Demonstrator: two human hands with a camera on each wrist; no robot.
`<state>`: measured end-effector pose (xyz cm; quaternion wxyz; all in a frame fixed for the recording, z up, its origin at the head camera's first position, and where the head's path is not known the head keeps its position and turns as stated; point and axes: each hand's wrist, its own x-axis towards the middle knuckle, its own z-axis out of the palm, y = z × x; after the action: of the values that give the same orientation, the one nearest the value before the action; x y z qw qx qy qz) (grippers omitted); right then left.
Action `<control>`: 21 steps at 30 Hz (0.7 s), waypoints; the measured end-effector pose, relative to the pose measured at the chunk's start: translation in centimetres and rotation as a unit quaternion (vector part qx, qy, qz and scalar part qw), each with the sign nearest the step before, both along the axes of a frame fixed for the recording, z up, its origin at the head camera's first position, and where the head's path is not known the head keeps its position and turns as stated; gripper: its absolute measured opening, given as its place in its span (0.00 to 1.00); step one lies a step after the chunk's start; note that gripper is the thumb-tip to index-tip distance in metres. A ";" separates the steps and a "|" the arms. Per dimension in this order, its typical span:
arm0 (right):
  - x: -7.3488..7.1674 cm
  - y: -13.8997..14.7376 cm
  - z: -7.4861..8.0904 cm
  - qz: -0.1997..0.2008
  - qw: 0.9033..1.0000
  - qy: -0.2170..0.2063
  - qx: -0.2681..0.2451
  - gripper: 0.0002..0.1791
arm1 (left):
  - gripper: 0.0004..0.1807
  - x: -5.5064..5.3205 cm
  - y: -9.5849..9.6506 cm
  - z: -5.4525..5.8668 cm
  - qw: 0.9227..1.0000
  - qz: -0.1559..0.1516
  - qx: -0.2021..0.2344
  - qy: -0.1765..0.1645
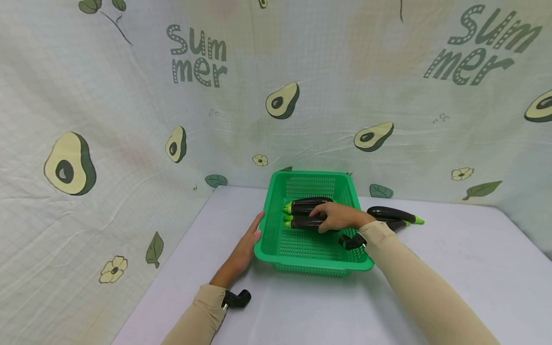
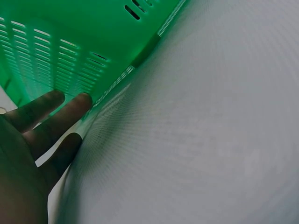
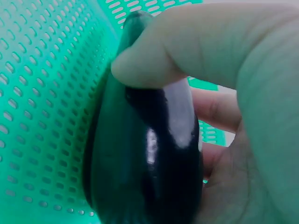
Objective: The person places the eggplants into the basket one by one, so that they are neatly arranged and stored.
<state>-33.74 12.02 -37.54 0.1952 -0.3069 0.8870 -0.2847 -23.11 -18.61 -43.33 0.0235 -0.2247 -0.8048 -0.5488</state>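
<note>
A green plastic basket (image 1: pixel 310 263) with slotted walls stands on the white table. Inside it, several dark purple eggplants (image 1: pixel 313 200) lie side by side, their green stem ends to the left. My right hand (image 1: pixel 338 215) reaches over the basket's right side and grips the nearest eggplant (image 3: pixel 145 168), with the thumb across its glossy skin in the right wrist view. At the basket's left side is my left hand (image 1: pixel 245 245). Its fingers (image 2: pixel 58 119) are spread and extended, with fingertips against the slotted outer wall in the left wrist view.
To the right of the basket, two more eggplants (image 1: pixel 391 213) lie on the table (image 1: pixel 457 258), partly hidden by my right forearm. A cloth printed with avocados (image 1: pixel 282 100) hangs behind the table and along its left side.
</note>
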 end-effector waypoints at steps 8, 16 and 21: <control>0.0 -0.2 0.0 0.002 1.000 0.006 0.008 0.33 | 0.30 -0.1 -0.1 0.1 1.000 -0.004 0.000 -0.004; 0.1 -0.2 0.0 0.000 1.000 0.015 -0.002 0.33 | 0.30 -2.0 -0.5 -2.8 1.000 0.000 0.019 0.007; 0.1 -0.2 -0.1 0.008 1.000 0.016 0.003 0.33 | 0.30 -2.4 -0.5 -3.7 1.000 0.006 0.029 0.010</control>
<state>-33.62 11.78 -37.66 0.1843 -0.3176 0.8884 -0.2756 -25.47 -19.13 -47.06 0.0410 -0.2243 -0.7894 -0.5700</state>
